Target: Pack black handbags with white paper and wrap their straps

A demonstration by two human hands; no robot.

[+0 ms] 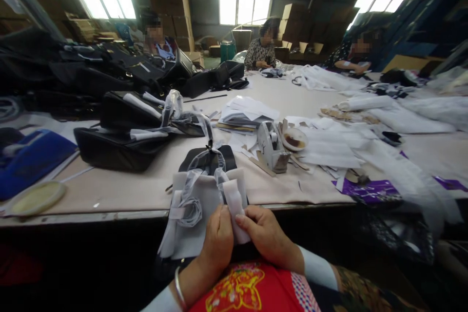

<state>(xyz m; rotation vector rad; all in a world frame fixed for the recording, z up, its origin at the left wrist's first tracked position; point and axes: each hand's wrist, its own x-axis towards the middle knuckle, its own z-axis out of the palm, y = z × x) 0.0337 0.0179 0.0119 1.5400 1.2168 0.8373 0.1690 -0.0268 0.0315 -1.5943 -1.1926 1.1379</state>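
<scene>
A black bag (228,157) lies at the table's front edge, close to my body, with a white wrapping sheet (199,241) covering much of it. Its upright handles (195,175) are wrapped in clear film. On the sheet's left rests a coiled cord or strap (190,212) in clear wrap. My left hand (218,236) is closed at the left edge of a white wrapping strip (234,197). From the other side, my right hand (266,231) pinches the same strip, thumb on top. Whatever lies beneath the strip is hidden.
Several black bags (120,148) stand to the left, near a blue bin (34,161) and a round lid (36,197). Ahead are a tape dispenser (270,148), a small bowl (295,139) and stacked sheets (246,109). Purple packaging (371,190) lies right. Three people sit across the table.
</scene>
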